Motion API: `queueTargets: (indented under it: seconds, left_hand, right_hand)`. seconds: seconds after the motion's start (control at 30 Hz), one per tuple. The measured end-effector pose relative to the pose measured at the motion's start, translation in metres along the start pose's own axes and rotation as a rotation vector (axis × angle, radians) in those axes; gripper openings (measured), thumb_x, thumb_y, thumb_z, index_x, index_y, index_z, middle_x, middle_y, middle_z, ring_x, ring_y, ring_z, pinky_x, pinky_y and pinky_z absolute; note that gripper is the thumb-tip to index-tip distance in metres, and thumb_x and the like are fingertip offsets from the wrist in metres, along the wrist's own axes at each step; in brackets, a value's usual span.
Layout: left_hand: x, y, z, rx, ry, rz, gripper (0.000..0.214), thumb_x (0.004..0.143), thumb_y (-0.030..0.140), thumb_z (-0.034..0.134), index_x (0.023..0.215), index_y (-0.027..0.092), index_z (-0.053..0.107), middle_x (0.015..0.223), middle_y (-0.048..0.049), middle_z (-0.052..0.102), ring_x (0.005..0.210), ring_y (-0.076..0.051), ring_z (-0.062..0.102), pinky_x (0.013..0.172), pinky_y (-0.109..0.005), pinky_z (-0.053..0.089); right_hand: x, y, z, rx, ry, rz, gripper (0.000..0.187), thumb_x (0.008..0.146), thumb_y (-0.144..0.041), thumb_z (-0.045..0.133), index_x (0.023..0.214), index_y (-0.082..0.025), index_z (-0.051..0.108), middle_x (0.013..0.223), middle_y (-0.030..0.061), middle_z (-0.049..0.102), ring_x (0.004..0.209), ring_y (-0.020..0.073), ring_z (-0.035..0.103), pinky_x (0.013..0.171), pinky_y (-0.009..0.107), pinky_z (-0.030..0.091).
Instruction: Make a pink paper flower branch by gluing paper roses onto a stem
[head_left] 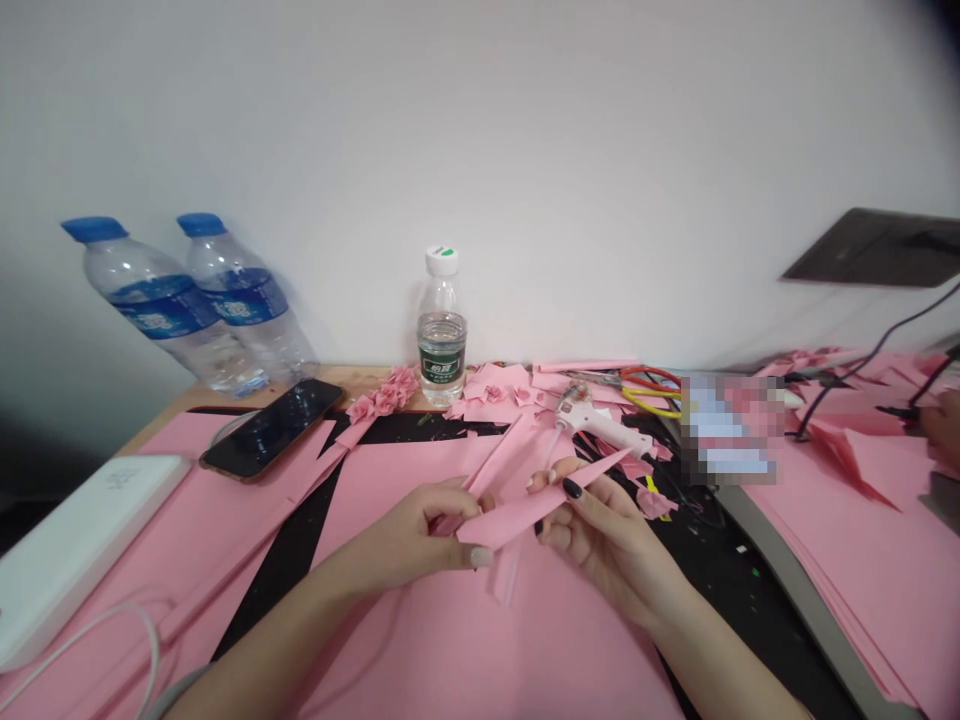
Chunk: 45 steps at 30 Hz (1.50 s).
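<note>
My left hand [405, 540] and my right hand [600, 530] both pinch a narrow folded strip of pink paper [517, 510] in front of me. Its pointed end reaches up and right past my right fingers. A second loose pink strip [495, 470] rises behind it, touching my left fingers. Nearest above my right hand lies a white hot glue gun [600, 425], not touching it. Large pink paper sheets [450, 640] lie under my hands on a black mat [292, 540].
Red-and-yellow-handled scissors [649, 390], pink paper roses [386, 393] and scraps lie at the back. Several plastic water bottles [442, 335] stand by the wall. A phone [270, 428] and white power bank [82, 545] are left. A co-worker's hand [943, 428] shows at the right edge.
</note>
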<state>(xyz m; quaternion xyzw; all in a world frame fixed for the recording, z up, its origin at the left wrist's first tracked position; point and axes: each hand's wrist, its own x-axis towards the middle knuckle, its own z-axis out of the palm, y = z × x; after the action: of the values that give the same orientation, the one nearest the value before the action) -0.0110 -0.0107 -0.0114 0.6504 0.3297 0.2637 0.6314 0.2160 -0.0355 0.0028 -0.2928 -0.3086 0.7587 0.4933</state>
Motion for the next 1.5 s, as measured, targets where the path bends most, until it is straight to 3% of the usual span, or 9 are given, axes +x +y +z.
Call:
queueTargets:
  seconds: [0.13,0.3,0.47,0.63,0.87,1.13,1.5]
  left_hand:
    - [-0.001,0.003,-0.002,0.055,-0.026,-0.024,0.034,0.079,0.043,0.071,0.062,0.018,0.054,0.065,0.0042,0.04,0.064,-0.013,0.037,0.059,-0.026,0.029]
    - [-0.001,0.007,-0.001,0.234,-0.029,0.08,0.04,0.093,0.044,0.055,0.062,0.018,0.057,0.066,0.0022,0.039,0.073,-0.017,0.043,0.068,-0.028,0.035]
    - [-0.001,0.004,-0.001,0.269,0.013,0.129,0.045,0.099,0.047,0.042,0.068,0.018,0.057,0.071,0.0008,0.043,0.081,-0.019,0.047,0.077,-0.029,0.039]
    - [-0.003,0.007,0.0,0.235,0.025,0.094,0.035,0.099,0.041,0.044,0.08,0.019,0.063,0.071,0.0013,0.043,0.079,-0.018,0.048,0.075,-0.028,0.04]
    - [-0.004,0.009,0.002,0.286,0.077,0.204,0.025,0.095,0.03,0.045,0.081,0.018,0.063,0.086,-0.0022,0.051,0.083,-0.017,0.05,0.076,-0.03,0.041]
    - [-0.008,0.008,0.004,0.406,0.143,0.223,0.013,0.086,0.021,0.055,0.08,0.016,0.065,0.089,-0.002,0.047,0.069,-0.012,0.045,0.061,-0.025,0.037]
    - [-0.007,0.008,0.002,0.413,0.142,0.333,0.019,0.093,0.022,0.052,0.085,0.015,0.068,0.089,-0.0032,0.051,0.08,-0.015,0.05,0.073,-0.028,0.041]
  right_hand:
    - [0.0,0.0,0.0,-0.011,0.006,0.002,0.009,0.086,-0.026,0.075,0.092,-0.021,0.07,0.099,0.0039,0.075,0.072,0.0111,0.071,0.071,0.024,0.059]
    - [0.003,0.0,-0.007,0.006,0.017,-0.024,0.009,0.087,-0.024,0.074,0.094,-0.02,0.071,0.101,0.0065,0.076,0.07,0.011,0.072,0.068,0.021,0.059]
    - [0.005,0.003,-0.012,0.071,0.026,-0.053,0.012,0.086,-0.021,0.074,0.098,-0.02,0.072,0.096,0.0059,0.078,0.071,0.0124,0.074,0.068,0.022,0.061]
    - [0.006,0.004,-0.014,0.091,0.043,-0.084,0.011,0.087,-0.019,0.072,0.098,-0.019,0.073,0.098,0.0073,0.079,0.072,0.0118,0.075,0.071,0.021,0.062]
    - [0.007,0.003,-0.017,0.082,0.036,-0.028,0.011,0.086,-0.019,0.074,0.097,-0.019,0.073,0.101,0.0062,0.079,0.072,0.0114,0.075,0.07,0.02,0.062]
    - [0.006,0.005,-0.013,0.038,0.052,-0.009,0.014,0.081,-0.021,0.079,0.092,-0.018,0.072,0.093,0.0042,0.08,0.067,0.01,0.074,0.068,0.019,0.062]
    - [0.007,0.001,-0.013,0.067,0.057,0.014,0.018,0.08,-0.018,0.078,0.097,-0.019,0.072,0.096,0.0047,0.08,0.068,0.0106,0.075,0.068,0.019,0.062]
